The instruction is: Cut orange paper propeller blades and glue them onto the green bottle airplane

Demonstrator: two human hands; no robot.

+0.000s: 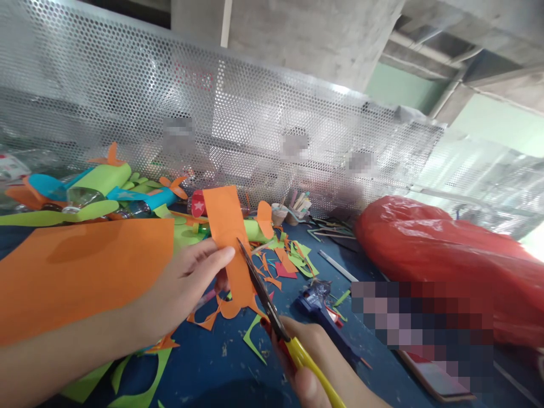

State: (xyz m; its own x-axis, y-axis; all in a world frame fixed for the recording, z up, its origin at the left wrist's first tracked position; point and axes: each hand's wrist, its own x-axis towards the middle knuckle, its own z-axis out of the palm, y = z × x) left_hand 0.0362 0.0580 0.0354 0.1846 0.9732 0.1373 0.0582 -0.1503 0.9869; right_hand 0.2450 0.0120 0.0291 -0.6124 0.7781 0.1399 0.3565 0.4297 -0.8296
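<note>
My left hand (193,275) pinches a strip of orange paper (225,212) between thumb and fingers, holding it up over the blue table. The strip's lower end is rounded. In my right hand (312,351) is a pair of scissors (272,309) with yellow and red handles and dark blades. The blades lie along the strip's right side, their tips touching or just over the paper near my left thumb. My right fingers are wrapped round the handles and partly hidden. A larger orange sheet (93,266) lies beyond my left forearm.
Paper scraps (297,260) litter the blue table (216,374). A blue glue gun (323,311) lies right of the scissors. Paper-and-bottle planes (102,187) stand at the back left, and a cup of sticks (300,209) at the back. A red plastic bag (442,249) bulges on the right, before a perforated metal screen (127,96).
</note>
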